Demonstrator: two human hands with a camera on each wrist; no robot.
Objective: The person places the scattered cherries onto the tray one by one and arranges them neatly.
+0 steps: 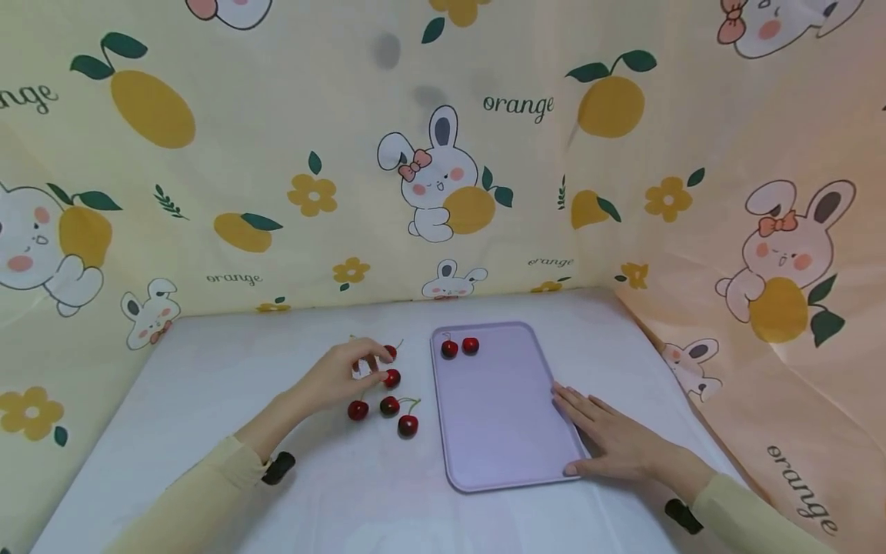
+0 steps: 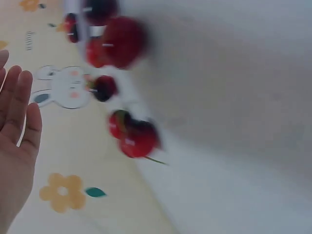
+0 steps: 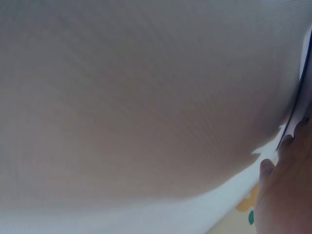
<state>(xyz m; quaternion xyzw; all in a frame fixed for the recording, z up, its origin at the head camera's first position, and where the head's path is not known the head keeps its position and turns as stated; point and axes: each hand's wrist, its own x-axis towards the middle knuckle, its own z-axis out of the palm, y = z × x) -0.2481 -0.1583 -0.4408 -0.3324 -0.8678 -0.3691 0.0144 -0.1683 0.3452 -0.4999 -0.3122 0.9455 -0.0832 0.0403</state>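
My left hand (image 1: pixel 342 377) is over the white table, among several dark red cherries. Its thumb tip is right at one cherry (image 1: pixel 392 378), and its index fingertip overlaps another cherry (image 1: pixel 391 352) farther back. Part of the group is hidden behind this hand. In the left wrist view, the left hand (image 2: pixel 17 126) has extended fingers, with blurred cherries (image 2: pixel 139 140) beside it. Flat against the right edge of a pale purple tray (image 1: pixel 508 415) rests my right hand (image 1: pixel 616 438), fingers straight and thumb at the near corner. Two cherries (image 1: pixel 450 349) sit in the tray's far left corner.
Nearer to me, left of the tray, lie a cherry (image 1: pixel 358 410), a second cherry (image 1: pixel 390 406) and a stemmed cherry (image 1: pixel 408 425). A printed cloth (image 1: pixel 346 115) with rabbits and oranges stands behind the table (image 1: pixel 360 500) and along its right side.
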